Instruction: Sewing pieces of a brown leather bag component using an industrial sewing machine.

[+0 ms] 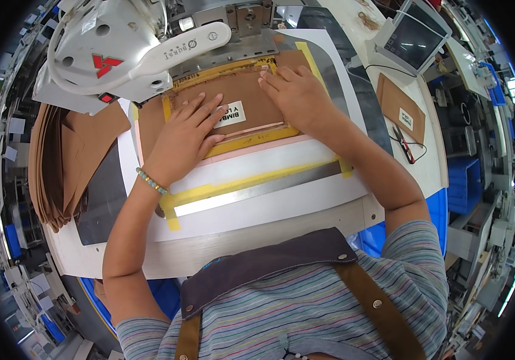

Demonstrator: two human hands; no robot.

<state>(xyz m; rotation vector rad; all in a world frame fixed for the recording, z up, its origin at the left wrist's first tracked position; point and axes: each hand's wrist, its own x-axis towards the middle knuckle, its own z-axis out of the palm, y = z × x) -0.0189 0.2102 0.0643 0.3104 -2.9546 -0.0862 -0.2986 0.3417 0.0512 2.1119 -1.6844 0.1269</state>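
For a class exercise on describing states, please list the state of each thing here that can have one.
Brown panel: lying flat within the yellow-edged frame
White label: printed side up, partly covered
Left hand: palm down, fingers spread
Right hand: palm down, fingers slightly bent
Brown pieces at left: stacked, curved
Monitor screen: mostly dark
Snips: lying down, open or shut unclear

Snips (402, 146) lie on tbl. (427, 171), blue bin (465, 186) R.

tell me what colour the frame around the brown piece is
Yellow; the frame shows best in the head view.
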